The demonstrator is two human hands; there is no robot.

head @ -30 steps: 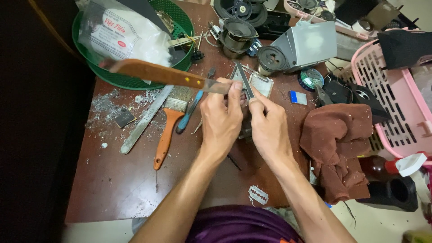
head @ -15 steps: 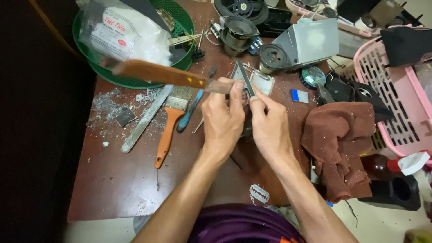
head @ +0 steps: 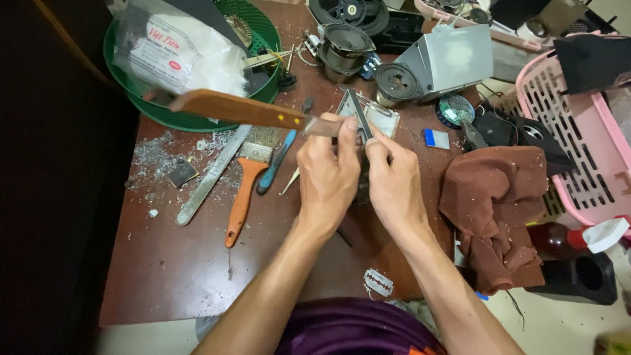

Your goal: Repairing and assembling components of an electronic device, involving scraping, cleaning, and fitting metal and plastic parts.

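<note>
The left hand [head: 327, 177] is closed around a knife with a long brown wooden handle [head: 240, 110]. The handle sticks out to the left of the hand, up over the surface [head: 171, 269]. The right hand [head: 394, 181] sits just beside the left one, and they touch. Its fingers pinch a thin dark metal strip [head: 359, 118] that pokes up above both hands. The knife meets this strip right at the fingertips.

Left of the left hand lie an orange-handled paint brush [head: 244, 190], a blue-handled tool [head: 277, 161] and a long grey metal file [head: 210, 174], with pale shavings around them. A green basket [head: 125, 85] is further up on that side. Right of the right hand sits a crumpled brown cloth [head: 493, 204]. Past it is a pink basket [head: 578, 151]. A small razor blade [head: 378, 283] lies under the right arm, near the body.
</note>
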